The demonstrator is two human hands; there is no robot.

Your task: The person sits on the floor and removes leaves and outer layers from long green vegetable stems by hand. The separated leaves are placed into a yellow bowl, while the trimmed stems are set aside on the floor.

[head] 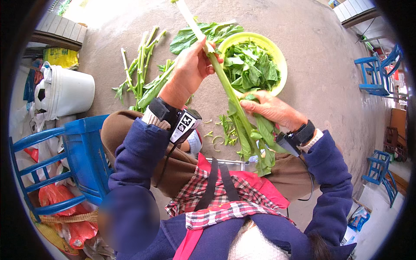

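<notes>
My left hand point(195, 66) grips the pale stalk of a long leafy green vegetable point(224, 78), which slants down towards my lap. On its right side, my right hand point(269, 107) is closed around a leaf beside the stem. Beyond my hands a yellow-green plastic basket point(283, 70) holds torn green leaves point(253, 66). Large leaves point(185, 39) lie on the floor left of the basket. Farther left are bare stalks point(141, 65) and a leafy stem point(156, 91). Small trimmings point(227, 130) and curled peels point(217, 141) lie on the floor below my hands.
A blue wooden chair point(86, 156) stands close on my left, with a white bucket point(73, 92) beyond it. Red plastic bags point(55, 198) are behind the chair. More blue chairs point(373, 76) stand far right on the concrete floor point(318, 65). A checked apron point(224, 191) covers my lap.
</notes>
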